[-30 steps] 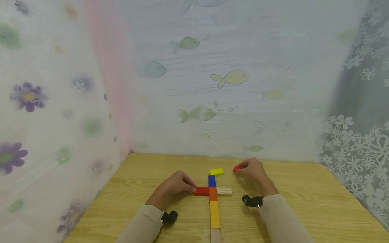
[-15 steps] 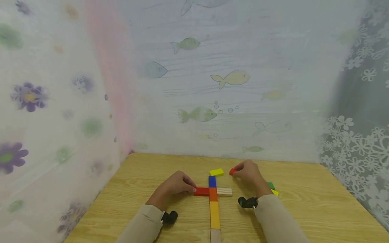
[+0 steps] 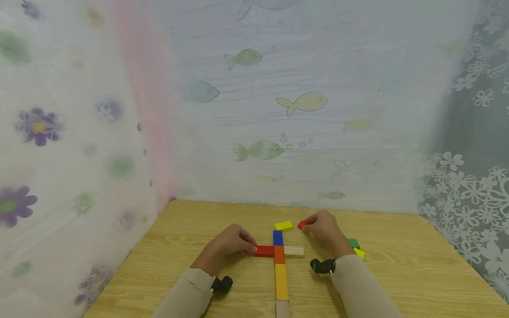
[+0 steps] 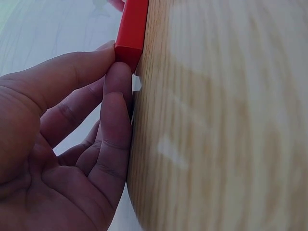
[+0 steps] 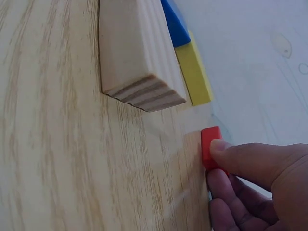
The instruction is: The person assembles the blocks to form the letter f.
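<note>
Small red block, near the far edge of the table, is pinched by the right hand, whose thumb and fingers hide part of it. Well apart, nearer the table's left edge, the left hand touches the end of a long red block (whether it grips, I cannot tell). Right wrist and sleeve partly cover a green block and a yellow block; the head view's bottom cuts off a pale block.

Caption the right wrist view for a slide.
Right-hand fingers pinch a red block near a yellow block, blue block and unpainted wooden block.
</note>
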Action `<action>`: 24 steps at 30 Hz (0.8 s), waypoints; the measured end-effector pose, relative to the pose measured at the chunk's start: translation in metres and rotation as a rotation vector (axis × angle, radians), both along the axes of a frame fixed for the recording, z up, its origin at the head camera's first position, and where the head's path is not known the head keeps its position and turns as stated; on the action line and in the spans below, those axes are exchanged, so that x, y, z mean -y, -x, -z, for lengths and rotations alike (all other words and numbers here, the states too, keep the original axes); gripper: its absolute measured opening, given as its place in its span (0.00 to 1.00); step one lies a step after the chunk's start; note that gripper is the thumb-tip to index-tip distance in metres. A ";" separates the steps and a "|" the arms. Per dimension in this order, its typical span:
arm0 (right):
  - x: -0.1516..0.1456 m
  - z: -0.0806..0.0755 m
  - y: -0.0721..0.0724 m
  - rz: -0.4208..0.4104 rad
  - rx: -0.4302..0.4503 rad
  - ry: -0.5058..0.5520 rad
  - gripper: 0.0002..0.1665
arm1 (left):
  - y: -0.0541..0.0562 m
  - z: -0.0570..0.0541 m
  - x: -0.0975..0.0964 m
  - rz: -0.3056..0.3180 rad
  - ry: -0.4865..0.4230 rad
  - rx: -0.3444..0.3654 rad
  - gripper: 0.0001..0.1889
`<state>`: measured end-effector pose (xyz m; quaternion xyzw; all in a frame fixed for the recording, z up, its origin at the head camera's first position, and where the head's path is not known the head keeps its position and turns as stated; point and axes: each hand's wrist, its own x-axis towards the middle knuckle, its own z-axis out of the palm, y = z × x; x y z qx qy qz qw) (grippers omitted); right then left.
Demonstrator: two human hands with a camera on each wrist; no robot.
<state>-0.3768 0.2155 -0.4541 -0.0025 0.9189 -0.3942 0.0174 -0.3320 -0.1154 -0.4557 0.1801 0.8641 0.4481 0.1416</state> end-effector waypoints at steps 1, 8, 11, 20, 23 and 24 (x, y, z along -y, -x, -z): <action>0.001 0.000 0.000 0.001 -0.004 0.001 0.16 | 0.000 0.000 0.000 -0.002 -0.002 0.002 0.05; 0.005 0.001 0.001 0.012 -0.025 0.028 0.19 | 0.001 0.002 0.001 0.005 -0.009 -0.001 0.05; 0.004 0.003 0.003 0.020 -0.015 0.040 0.20 | 0.001 0.001 0.001 0.006 -0.019 0.006 0.05; 0.004 0.006 0.004 0.018 -0.020 0.033 0.19 | 0.002 0.001 0.001 0.001 -0.035 0.023 0.06; 0.004 0.007 0.003 0.014 -0.016 0.032 0.19 | 0.001 0.001 0.001 0.006 -0.033 0.021 0.06; 0.004 0.007 0.002 0.014 -0.015 0.031 0.19 | 0.001 0.001 0.000 0.007 -0.034 0.022 0.06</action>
